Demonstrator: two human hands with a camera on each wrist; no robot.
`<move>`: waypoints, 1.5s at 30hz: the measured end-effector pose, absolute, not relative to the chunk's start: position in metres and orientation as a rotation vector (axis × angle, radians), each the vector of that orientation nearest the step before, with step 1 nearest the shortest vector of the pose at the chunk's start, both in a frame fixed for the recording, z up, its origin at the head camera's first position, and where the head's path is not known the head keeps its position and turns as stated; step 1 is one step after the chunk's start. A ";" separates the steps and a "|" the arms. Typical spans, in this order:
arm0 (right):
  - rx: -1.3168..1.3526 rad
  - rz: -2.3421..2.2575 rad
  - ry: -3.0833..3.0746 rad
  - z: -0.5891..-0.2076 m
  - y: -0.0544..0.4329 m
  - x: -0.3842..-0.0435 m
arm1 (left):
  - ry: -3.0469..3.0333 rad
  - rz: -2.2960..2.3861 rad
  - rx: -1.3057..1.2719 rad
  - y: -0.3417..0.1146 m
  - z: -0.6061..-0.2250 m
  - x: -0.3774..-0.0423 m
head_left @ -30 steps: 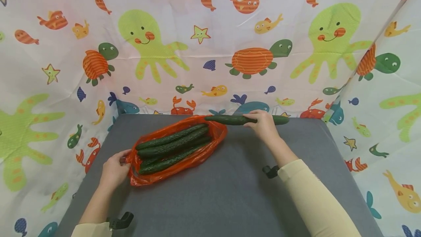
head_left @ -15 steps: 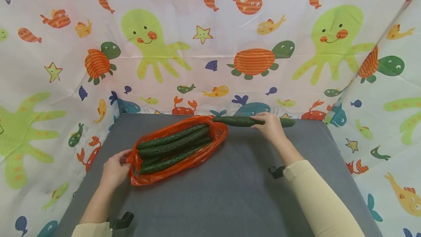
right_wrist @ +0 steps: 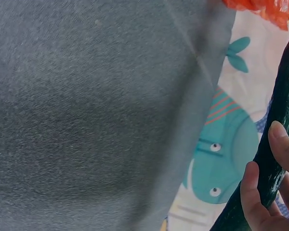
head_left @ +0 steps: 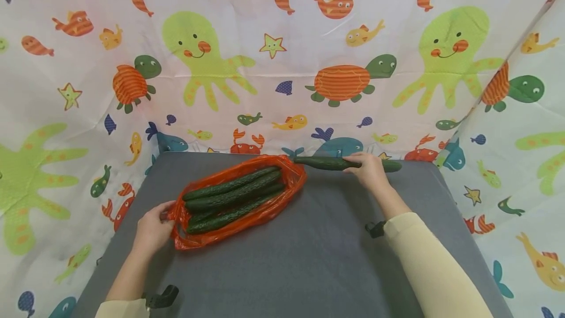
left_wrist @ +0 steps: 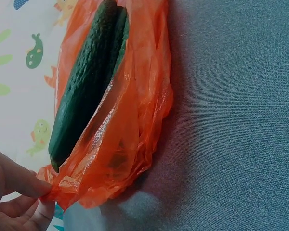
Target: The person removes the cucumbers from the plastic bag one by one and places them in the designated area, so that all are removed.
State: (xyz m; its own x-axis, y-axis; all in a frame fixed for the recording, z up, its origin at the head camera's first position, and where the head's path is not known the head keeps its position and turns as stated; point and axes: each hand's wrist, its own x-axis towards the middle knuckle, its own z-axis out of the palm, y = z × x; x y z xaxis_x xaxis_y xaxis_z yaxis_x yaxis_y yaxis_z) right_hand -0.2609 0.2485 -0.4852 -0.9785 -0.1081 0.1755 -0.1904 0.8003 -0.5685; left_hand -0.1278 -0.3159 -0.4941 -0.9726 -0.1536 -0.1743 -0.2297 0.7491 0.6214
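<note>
An orange-red plastic bag point(head_left: 265, 215) lies opened on the left half of the table, with several dark green cucumbers point(head_left: 234, 195) side by side in it. My left hand point(head_left: 152, 229) pinches the bag's near-left edge between thumb and fingers; in the left wrist view the thumb point(left_wrist: 24, 182) presses on the gathered plastic. Near the table's far edge, my right hand point(head_left: 370, 171) grips a single cucumber point(head_left: 326, 163) around its middle. That cucumber is held roughly level above the table, its left tip close to the bag's far right end.
The grey table point(head_left: 282, 278) stretches across the front and right. Around it hangs a white curtain point(head_left: 291, 63) printed with sea animals, meeting the table's back edge and both sides. A dark wrist strap piece point(head_left: 162, 297) shows below the left hand.
My right hand has drawn the cucumber a short way to the right, so its tip has moved out from over the bag's far end. The left hand and the bag have stayed put.
</note>
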 end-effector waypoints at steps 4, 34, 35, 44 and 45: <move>0.244 0.907 -2.849 -0.491 0.252 -0.264 | 2.832 1.033 -0.315 -0.317 -0.494 -0.128; 0.201 0.797 -2.974 -0.527 0.299 -0.277 | 2.893 1.035 -0.298 -0.321 -0.501 -0.129; 0.210 0.782 -2.979 -0.527 0.299 -0.278 | 2.889 1.043 -0.303 -0.321 -0.501 -0.129; 0.253 0.739 -3.013 -0.534 0.299 -0.286 | 2.858 1.049 -0.322 -0.323 -0.495 -0.128; 0.257 0.737 -3.017 -0.535 0.300 -0.286 | 2.852 1.050 -0.322 -0.324 -0.496 -0.128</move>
